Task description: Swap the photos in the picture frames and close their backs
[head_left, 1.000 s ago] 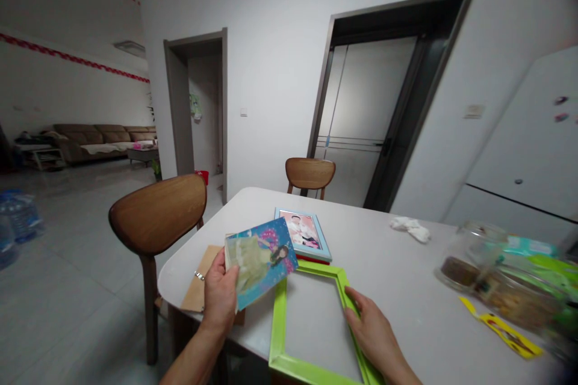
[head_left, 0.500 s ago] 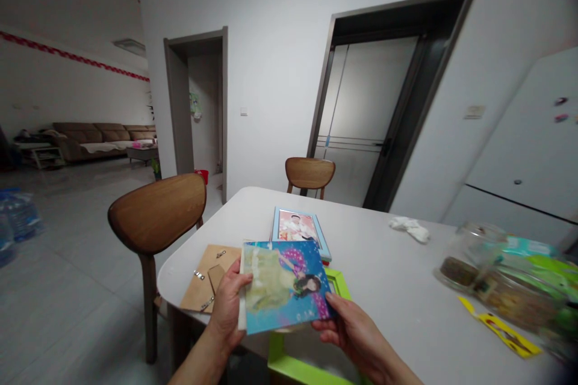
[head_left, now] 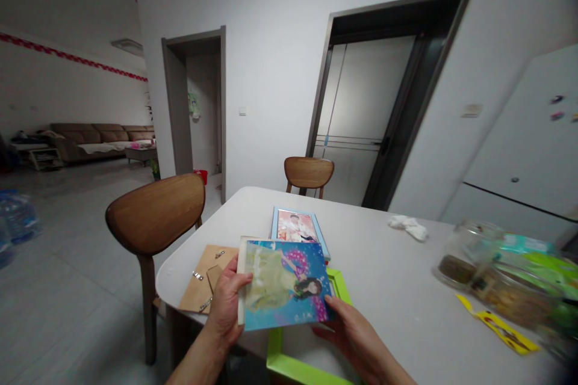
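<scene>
A blue picture print (head_left: 286,283) showing a figure in a pale dress lies on a cream-edged sheet, held up over the table's near edge. My left hand (head_left: 226,307) is closed on the left edge of both, thumb on top. At the lower right corner my right hand (head_left: 350,328) pinches the print, its other fingers underneath. Below and behind the print is a green frame (head_left: 302,370), partly hidden. A brown backing board (head_left: 201,277) with metal clips lies left of my left hand. Beyond the print rests a blue-framed photo (head_left: 295,225).
On the white table (head_left: 383,289) are a crumpled tissue (head_left: 409,227), glass jars (head_left: 458,267) and a yellow packet (head_left: 506,332) at right. One wooden chair (head_left: 158,213) stands at the left, another (head_left: 309,172) at the far side.
The cream-edged sheet now shows more above and left of the blue print. Both hands keep their hold and have shifted only slightly.
</scene>
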